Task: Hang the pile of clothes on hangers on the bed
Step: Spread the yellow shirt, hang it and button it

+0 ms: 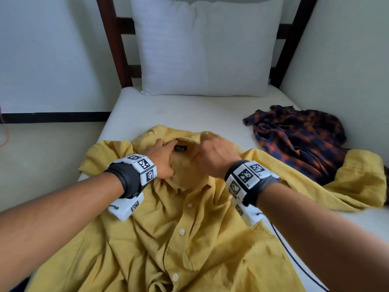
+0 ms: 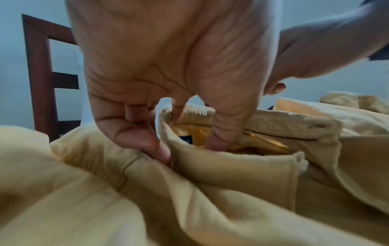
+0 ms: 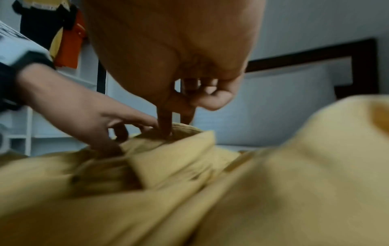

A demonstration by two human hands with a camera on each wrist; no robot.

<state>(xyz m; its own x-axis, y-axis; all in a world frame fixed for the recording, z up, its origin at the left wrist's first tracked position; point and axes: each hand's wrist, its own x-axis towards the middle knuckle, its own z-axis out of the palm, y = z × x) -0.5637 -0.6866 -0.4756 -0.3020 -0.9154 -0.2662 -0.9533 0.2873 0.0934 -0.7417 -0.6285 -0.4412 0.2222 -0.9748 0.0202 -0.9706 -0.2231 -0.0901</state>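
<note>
Working the collar (image 1: 190,137) of the yellow shirt (image 1: 185,239) laid buttoned-side up on the bed (image 1: 189,106), its length running from me toward the pillow (image 1: 206,47), collar far, my left hand (image 1: 161,160) pinching the collar's near-left edge, my right hand (image 1: 217,157) hooking fingers over its right rim, fingertips hidden in folds, hem cut off below, plaid garment (image 1: 299,140) crumpled at right.

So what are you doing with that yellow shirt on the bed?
A person has a yellow button-up shirt spread out on the bed and is working at its collar. The left hand pinches the collar's left side, with the thumb inside by the dark label. The right hand pinches the collar's far edge. A dark plaid shirt lies crumpled beside it. No hanger shows.
</note>
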